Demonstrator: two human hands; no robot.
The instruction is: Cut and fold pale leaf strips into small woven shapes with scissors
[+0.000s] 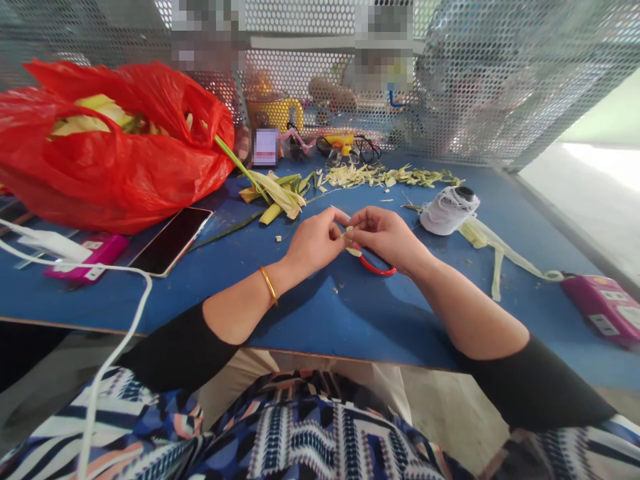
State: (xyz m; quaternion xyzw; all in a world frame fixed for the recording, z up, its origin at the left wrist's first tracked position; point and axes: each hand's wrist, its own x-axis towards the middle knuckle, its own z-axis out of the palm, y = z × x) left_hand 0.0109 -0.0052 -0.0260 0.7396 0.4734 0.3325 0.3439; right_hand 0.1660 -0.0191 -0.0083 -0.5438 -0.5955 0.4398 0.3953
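Observation:
My left hand and my right hand meet over the middle of the blue table. Their fingertips pinch a small pale yellow-green husk piece between them; most of it is hidden by the fingers. Under my right hand shows the red handle of a pair of scissors; whether the hand also holds them I cannot tell. A spool of white thread stands right of my right hand. Beyond my left hand lie larger husk leaves, and farther back runs a row of small husk pieces.
A red plastic bag with husks inside fills the left. Near it are a phone, a magenta power strip and a white cable. Another magenta power strip is at right. A perforated metal screen borders the back.

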